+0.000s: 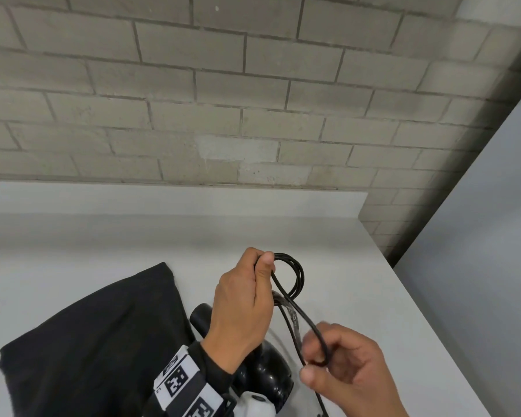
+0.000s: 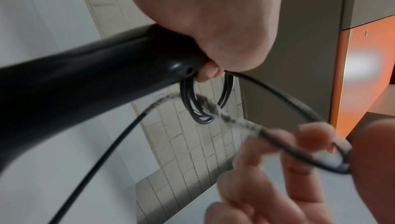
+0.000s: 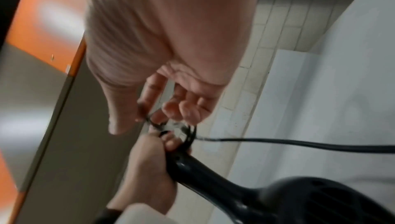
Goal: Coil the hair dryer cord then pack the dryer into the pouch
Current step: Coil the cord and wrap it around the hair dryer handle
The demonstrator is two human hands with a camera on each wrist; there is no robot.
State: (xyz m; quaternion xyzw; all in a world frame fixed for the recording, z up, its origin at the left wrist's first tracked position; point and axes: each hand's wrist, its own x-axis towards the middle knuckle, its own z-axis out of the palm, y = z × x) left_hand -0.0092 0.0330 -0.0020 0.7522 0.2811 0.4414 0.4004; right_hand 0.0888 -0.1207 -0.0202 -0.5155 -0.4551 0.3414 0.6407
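My left hand (image 1: 247, 299) grips the black hair dryer (image 1: 265, 374) by its handle (image 2: 85, 72) and pinches several small loops of the black cord (image 1: 297, 275) under its thumb above the table. A free stretch of cord runs down to my right hand (image 1: 343, 362), which pinches a fresh loop (image 2: 333, 160) between thumb and fingers. The dryer's round body (image 3: 320, 199) hangs below my left wrist. The black pouch (image 1: 103, 335) lies flat on the white table (image 1: 358, 281), left of the dryer.
A grey brick wall (image 1: 223, 100) rises behind the table. The table's right edge (image 1: 427, 311) drops off beside my right hand, with a pale floor beyond. Orange and grey cabinets (image 2: 363, 75) show in the wrist views.
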